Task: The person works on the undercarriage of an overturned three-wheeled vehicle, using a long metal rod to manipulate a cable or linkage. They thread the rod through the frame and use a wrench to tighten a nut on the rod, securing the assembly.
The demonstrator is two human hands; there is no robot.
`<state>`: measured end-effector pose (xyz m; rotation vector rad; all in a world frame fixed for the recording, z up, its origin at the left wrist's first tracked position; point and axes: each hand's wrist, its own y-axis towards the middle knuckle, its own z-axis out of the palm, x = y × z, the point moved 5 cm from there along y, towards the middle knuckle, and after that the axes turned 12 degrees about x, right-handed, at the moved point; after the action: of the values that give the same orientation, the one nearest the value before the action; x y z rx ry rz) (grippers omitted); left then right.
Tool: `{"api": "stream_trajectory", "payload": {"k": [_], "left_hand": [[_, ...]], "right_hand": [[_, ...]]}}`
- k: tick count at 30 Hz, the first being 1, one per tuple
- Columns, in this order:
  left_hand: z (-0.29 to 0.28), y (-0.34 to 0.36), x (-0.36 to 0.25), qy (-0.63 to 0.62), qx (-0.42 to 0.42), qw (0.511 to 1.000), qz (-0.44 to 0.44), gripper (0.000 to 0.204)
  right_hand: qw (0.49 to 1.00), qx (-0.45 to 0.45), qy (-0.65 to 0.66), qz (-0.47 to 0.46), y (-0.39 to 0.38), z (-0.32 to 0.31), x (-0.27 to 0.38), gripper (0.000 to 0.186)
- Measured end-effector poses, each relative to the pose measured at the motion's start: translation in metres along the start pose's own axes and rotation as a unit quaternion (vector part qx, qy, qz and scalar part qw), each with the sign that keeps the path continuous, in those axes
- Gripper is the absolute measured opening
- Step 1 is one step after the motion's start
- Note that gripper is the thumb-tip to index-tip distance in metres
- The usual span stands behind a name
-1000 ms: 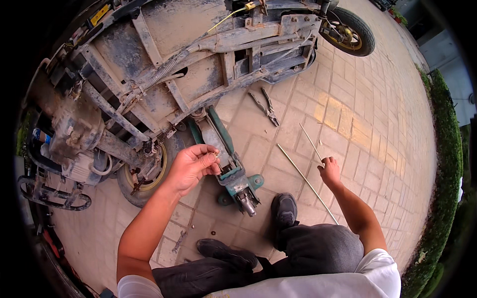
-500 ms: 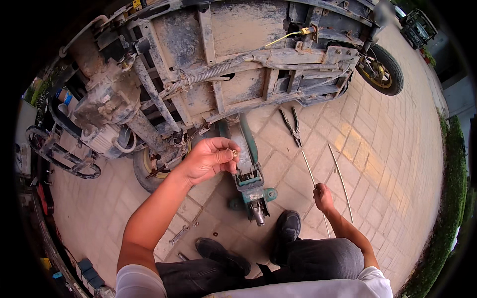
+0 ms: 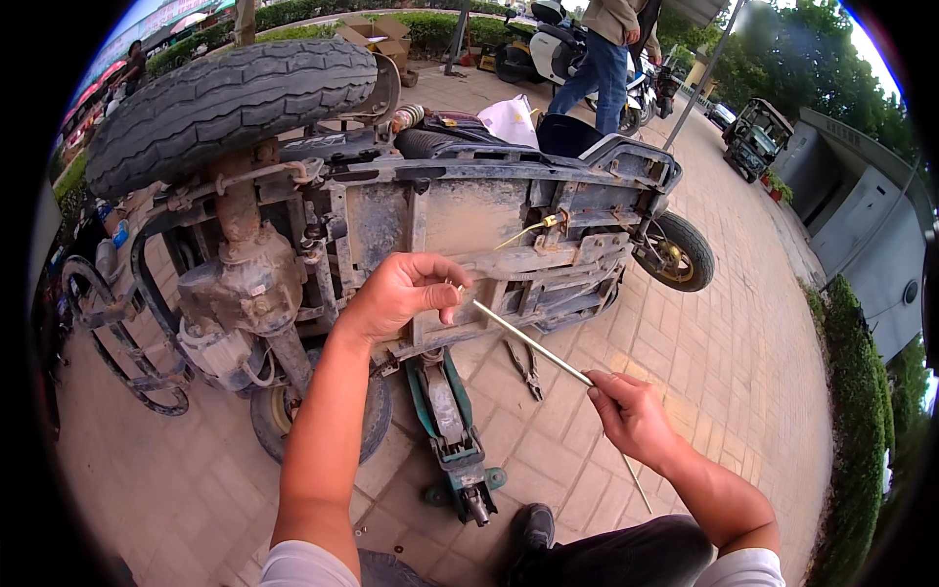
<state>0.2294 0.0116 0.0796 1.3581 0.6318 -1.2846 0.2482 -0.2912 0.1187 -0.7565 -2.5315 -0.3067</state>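
My left hand [image 3: 406, 295], raised in front of the tipped vehicle's underside, pinches a small brass-coloured fitting [image 3: 460, 290] between thumb and fingertips. Its exact shape is mostly covered. Lower and to the right, my right hand [image 3: 634, 416] grips a thin pale metal rod [image 3: 536, 344]. The rod slants up and left, its far end close to the fitting; I cannot tell whether they touch. Beneath my right hand, part of another thin rod [image 3: 636, 479] shows on the paving. A pair of pliers [image 3: 526, 370] lies on the paving beyond my hands.
The dirty vehicle [image 3: 469, 210] lies on its side, one large tyre [image 3: 235, 108] up in the air. A green trolley jack [image 3: 455, 440] stands before it. Behind it are a person in jeans [image 3: 592, 83], a scooter [image 3: 548, 49] and a cardboard box [image 3: 377, 37]. A hedge [image 3: 861, 391] runs along the right.
The view has tilted up, showing more of the vehicle and street. My right hand has risen with the rod and brought its end up to the fitting in my left hand.
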Motion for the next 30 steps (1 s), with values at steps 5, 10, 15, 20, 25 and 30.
{"api": "stream_trajectory", "payload": {"k": [5,10,15,20,25,30], "left_hand": [[0.002,-0.015,-0.002,-0.004,-0.007,1.000,0.021,0.019],[0.009,-0.020,-0.011,-0.007,-0.019,0.999,0.041,0.018],[0.008,-0.030,-0.025,-0.016,0.000,0.998,0.066,0.017],[0.005,-0.043,-0.034,0.044,-0.013,0.999,0.029,0.016],[0.004,-0.051,-0.039,0.079,-0.032,0.996,0.019,0.016],[0.000,-0.056,-0.037,0.089,-0.041,0.995,0.022,0.016]], "right_hand": [[0.998,-0.029,0.030,0.036,-0.009,0.003,0.015,0.017],[0.999,-0.034,0.039,-0.009,-0.006,0.008,0.033,0.015],[0.998,-0.040,0.034,-0.023,-0.004,0.012,0.046,0.015],[0.998,-0.054,0.022,0.006,0.000,0.021,0.044,0.013],[0.991,-0.042,0.104,0.072,0.006,0.028,0.028,0.019],[0.991,0.000,0.114,0.063,0.010,0.030,0.026,0.024]]}}
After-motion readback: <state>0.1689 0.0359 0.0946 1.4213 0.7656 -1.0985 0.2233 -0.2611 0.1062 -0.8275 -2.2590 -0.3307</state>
